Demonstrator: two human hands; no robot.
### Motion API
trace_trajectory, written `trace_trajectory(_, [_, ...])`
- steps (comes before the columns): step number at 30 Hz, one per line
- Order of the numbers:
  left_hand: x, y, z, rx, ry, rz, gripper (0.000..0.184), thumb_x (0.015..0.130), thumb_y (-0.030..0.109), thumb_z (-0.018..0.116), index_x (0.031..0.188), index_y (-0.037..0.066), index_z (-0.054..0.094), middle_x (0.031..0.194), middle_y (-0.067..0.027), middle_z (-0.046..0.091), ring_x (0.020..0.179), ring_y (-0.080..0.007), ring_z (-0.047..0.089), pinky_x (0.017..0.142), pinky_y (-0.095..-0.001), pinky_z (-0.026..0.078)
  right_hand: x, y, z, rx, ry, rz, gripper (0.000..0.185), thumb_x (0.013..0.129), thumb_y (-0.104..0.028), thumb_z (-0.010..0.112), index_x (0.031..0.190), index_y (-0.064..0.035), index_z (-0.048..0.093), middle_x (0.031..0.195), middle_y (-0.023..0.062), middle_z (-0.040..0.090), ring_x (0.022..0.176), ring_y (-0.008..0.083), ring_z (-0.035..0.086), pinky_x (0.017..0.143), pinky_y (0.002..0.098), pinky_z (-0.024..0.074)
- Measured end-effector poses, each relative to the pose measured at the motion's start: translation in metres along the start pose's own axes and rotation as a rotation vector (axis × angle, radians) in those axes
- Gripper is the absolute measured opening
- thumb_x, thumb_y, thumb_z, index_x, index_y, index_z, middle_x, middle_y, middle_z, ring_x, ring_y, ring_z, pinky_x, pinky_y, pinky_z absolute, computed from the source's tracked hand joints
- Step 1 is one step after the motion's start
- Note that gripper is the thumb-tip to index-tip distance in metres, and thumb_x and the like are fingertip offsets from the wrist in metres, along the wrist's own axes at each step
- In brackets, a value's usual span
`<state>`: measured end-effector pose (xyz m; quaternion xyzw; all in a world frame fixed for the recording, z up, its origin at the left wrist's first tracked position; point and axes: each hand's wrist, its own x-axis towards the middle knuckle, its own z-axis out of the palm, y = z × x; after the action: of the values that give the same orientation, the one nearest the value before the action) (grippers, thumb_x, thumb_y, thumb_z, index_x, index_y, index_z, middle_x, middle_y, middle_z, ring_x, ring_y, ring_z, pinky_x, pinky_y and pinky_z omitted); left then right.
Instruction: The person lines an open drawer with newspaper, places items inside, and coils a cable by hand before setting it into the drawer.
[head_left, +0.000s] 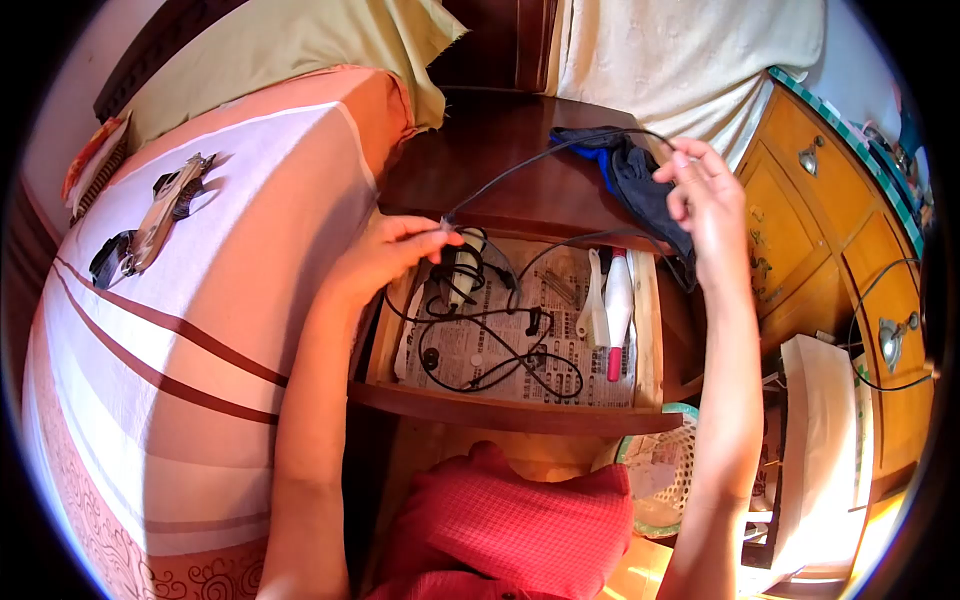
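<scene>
A black cable (545,157) arcs between my two hands above an open drawer (520,415). My left hand (395,250) pinches one part of it over the drawer's back left corner. Up at the right, my right hand (705,195) grips another part between thumb and fingers. More of the cable lies in loops on the newspaper (480,358) lining the drawer. Beside my left fingers is a pale power strip (465,275), partly covered by black cord. A white bottle-like object with a pink end (619,310) and a white plastic piece (592,310) lie along the drawer's right side.
Dark blue cloth (640,175) rests on the dark wooden cabinet top (470,165). To the left is a bed (240,250) with a strapped item (160,220) on it. A mesh basket (665,470) stands below the drawer, and a yellow wooden cabinet (800,230) is at the right.
</scene>
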<state>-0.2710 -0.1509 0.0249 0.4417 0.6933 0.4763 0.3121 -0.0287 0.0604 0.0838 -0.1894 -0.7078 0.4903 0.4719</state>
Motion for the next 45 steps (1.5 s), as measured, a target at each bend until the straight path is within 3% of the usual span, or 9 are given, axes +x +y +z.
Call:
trace_trajectory(5, [-0.004, -0.005, -0.018, -0.128, 0.195, 0.091, 0.025, 0.091, 0.023, 0.054, 0.102, 0.004, 0.067, 0.072, 0.0073, 0.046, 0.062, -0.001, 0.039, 0.056, -0.0161, 0.03, -0.001, 0.007, -0.037, 0.229, -0.27, 0.014, 0.019, 0.094, -0.017, 0.049, 0.105, -0.0072, 0.06, 0.077, -0.003, 0.053, 0.055, 0.0018, 0.036, 0.048, 0.0156, 0.0253])
trace_trajectory(13, [-0.003, 0.012, -0.014, -0.341, 0.266, 0.281, 0.025, 0.094, 0.021, 0.051, 0.102, 0.002, 0.063, 0.071, 0.0078, 0.044, 0.051, 0.0022, 0.026, 0.044, -0.0162, 0.017, -0.023, 0.03, 0.0, -0.491, -0.548, 0.057, 0.015, 0.087, -0.005, 0.051, 0.095, -0.0065, 0.062, 0.073, 0.0015, 0.058, 0.063, 0.0111, 0.051, 0.061, 0.024, 0.042])
trace_trajectory(17, [-0.006, 0.027, -0.011, -0.354, 0.252, 0.31, 0.024, 0.095, 0.02, 0.05, 0.102, 0.001, 0.063, 0.07, 0.0076, 0.043, 0.05, 0.0017, 0.025, 0.044, -0.0163, 0.018, -0.045, 0.048, 0.026, -1.132, -0.588, -0.463, 0.026, 0.076, -0.002, 0.057, 0.1, -0.0042, 0.065, 0.104, 0.0132, 0.062, 0.103, 0.0266, 0.055, 0.087, 0.0365, 0.0454])
trace_trajectory(19, [-0.007, 0.036, -0.008, -0.35, 0.259, 0.326, 0.024, 0.095, 0.02, 0.05, 0.102, 0.001, 0.063, 0.07, 0.0077, 0.043, 0.05, 0.0016, 0.025, 0.044, -0.0163, 0.018, -0.043, 0.028, 0.053, -0.851, -0.625, -0.423, 0.025, 0.079, -0.01, 0.059, 0.101, -0.0015, 0.065, 0.105, 0.0147, 0.064, 0.102, 0.0289, 0.058, 0.092, 0.0353, 0.044])
trace_trajectory(21, [-0.006, 0.043, -0.005, -0.347, 0.264, 0.341, 0.024, 0.095, 0.02, 0.05, 0.102, 0.002, 0.063, 0.07, 0.0077, 0.043, 0.05, 0.0015, 0.025, 0.045, -0.0164, 0.018, -0.051, 0.002, 0.075, -0.38, -0.771, 0.066, 0.03, 0.08, -0.02, 0.064, 0.102, 0.0013, 0.064, 0.102, 0.0199, 0.064, 0.097, 0.0338, 0.061, 0.086, 0.0375, 0.0472])
trace_trajectory(23, [-0.005, 0.047, -0.003, -0.391, 0.285, 0.388, 0.024, 0.095, 0.02, 0.05, 0.102, 0.001, 0.063, 0.069, 0.0082, 0.042, 0.05, 0.0016, 0.024, 0.045, -0.0166, 0.018, -0.059, 0.02, 0.085, -0.537, -0.848, -0.191, 0.034, 0.084, -0.023, 0.064, 0.103, 0.0054, 0.06, 0.096, 0.0181, 0.066, 0.083, 0.023, 0.066, 0.075, 0.0328, 0.0502])
trace_trajectory(25, [-0.005, 0.049, -0.005, -0.316, 0.359, 0.391, 0.024, 0.094, 0.02, 0.051, 0.101, 0.002, 0.065, 0.069, 0.0085, 0.042, 0.053, 0.0013, 0.026, 0.046, -0.0168, 0.019, -0.053, 0.021, 0.087, -0.288, -0.9, 0.133, 0.028, 0.087, -0.018, 0.061, 0.103, 0.0048, 0.06, 0.088, 0.0132, 0.067, 0.071, 0.0152, 0.065, 0.068, 0.0281, 0.0507])
trace_trajectory(30, [0.0, 0.027, -0.015, -0.128, 0.483, 0.381, 0.023, 0.092, 0.022, 0.054, 0.097, 0.005, 0.067, 0.068, 0.0092, 0.04, 0.057, 0.0003, 0.029, 0.05, -0.0175, 0.021, -0.018, 0.005, 0.047, 0.392, -0.39, 0.334, 0.024, 0.094, -0.025, 0.051, 0.099, -0.0024, 0.059, 0.072, -0.0006, 0.053, 0.053, 0.005, 0.043, 0.048, 0.0188, 0.0393])
trace_trajectory(45, [0.014, -0.004, -0.028, -0.39, 0.341, 0.133, 0.026, 0.092, 0.025, 0.052, 0.096, 0.002, 0.065, 0.07, 0.0004, 0.055, 0.048, -0.0022, 0.036, 0.043, -0.0168, 0.026, 0.016, -0.036, 0.003, 0.761, -0.325, 0.126, 0.029, 0.091, -0.018, 0.056, 0.108, 0.0052, 0.056, 0.08, 0.0026, 0.061, 0.048, 0.0007, 0.034, 0.04, 0.0142, 0.0242])
